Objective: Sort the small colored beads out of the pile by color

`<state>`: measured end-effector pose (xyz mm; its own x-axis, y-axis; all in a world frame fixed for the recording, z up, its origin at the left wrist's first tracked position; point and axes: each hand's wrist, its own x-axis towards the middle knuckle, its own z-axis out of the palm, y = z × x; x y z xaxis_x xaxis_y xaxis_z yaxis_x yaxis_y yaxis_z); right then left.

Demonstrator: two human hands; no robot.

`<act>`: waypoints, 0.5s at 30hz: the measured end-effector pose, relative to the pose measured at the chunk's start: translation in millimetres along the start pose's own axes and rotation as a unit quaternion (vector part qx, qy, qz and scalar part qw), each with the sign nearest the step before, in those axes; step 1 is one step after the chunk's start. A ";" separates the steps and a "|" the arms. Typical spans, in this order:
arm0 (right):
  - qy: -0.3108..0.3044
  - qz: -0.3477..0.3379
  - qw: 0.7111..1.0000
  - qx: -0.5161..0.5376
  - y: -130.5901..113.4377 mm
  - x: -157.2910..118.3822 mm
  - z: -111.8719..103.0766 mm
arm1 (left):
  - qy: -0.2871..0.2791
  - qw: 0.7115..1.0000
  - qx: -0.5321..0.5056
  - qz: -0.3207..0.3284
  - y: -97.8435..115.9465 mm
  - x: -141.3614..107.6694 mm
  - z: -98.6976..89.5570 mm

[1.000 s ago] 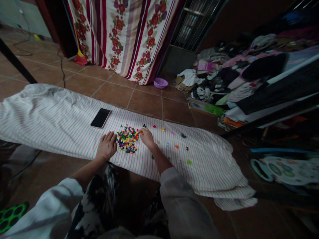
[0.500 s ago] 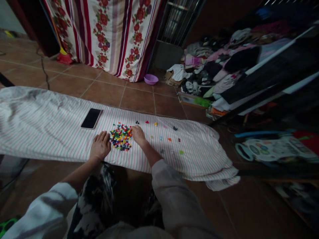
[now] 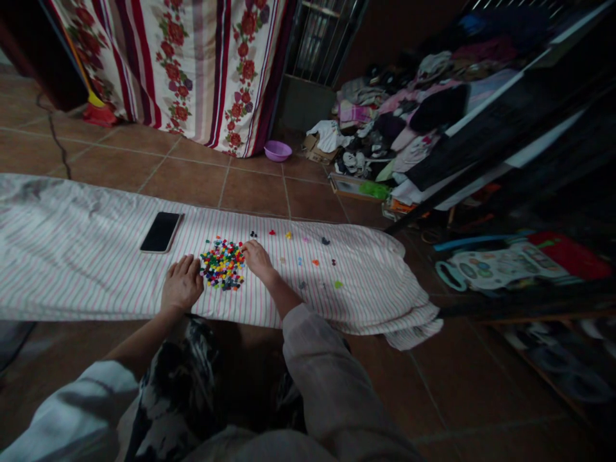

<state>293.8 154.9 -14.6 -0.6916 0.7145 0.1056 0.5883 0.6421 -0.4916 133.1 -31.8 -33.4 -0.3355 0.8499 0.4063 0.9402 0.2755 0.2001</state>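
Observation:
A heap of tiny multicoloured pieces, perhaps beads [image 3: 222,264], lies on a striped cloth [image 3: 96,256]. My left hand [image 3: 181,282] rests flat at the heap's left edge, its fingers stretched out. At the right edge, my right hand [image 3: 258,260] has its fingertips pinched together by the pieces; whether something is between them is too small to see. Right of that hand, small colour groups are spread out: black [image 3: 253,234], red [image 3: 272,232], yellow [image 3: 289,235], dark grey [image 3: 326,241], orange [image 3: 315,262] and light green [image 3: 338,284] ones among them.
A phone [image 3: 162,232] lies on the cloth left of the heap. Beyond are a flowered curtain [image 3: 197,77], a purple basin [image 3: 278,151] and a red broom [image 3: 100,114] on the tiled floor. Piled clothes [image 3: 409,122] and a toy panel [image 3: 495,266] are at the right.
The whole view has shifted, so the scene sits farther left. Both hands keep their places beside the heap, the right one still pinched at its edge.

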 end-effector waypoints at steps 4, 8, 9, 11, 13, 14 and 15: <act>0.037 0.000 0.999 0.014 5.5 -3.4 -2.2 | -0.002 1.000 0.014 0.003 -0.7 0.3 0.5; 0.081 0.019 0.996 0.045 16.3 -8.8 -3.0 | -0.010 0.999 0.029 0.010 -1.5 0.8 1.1; 0.089 0.024 0.994 0.052 19.5 -10.5 -3.7 | -0.008 0.999 0.030 0.010 -1.6 0.8 1.3; 0.102 0.032 0.992 0.060 26.2 -14.2 -6.3 | -0.004 0.999 0.031 0.008 -1.6 0.8 1.4; 0.116 0.042 0.990 0.062 33.5 -18.1 -11.0 | -0.004 0.999 0.032 0.006 -1.2 0.9 1.2; 0.124 0.048 0.989 0.062 37.5 -20.2 -14.2 | -0.004 0.999 0.033 0.005 -0.9 1.0 0.9; 0.131 0.055 0.988 0.063 41.8 -22.5 -17.8 | -0.006 0.999 0.033 0.004 -0.7 1.0 0.5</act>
<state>341.5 170.5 -22.2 -0.4843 0.8364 0.2568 0.5859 0.5280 -0.6147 132.2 -30.9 -33.5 -0.3279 0.8571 0.3974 0.9447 0.2976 0.1378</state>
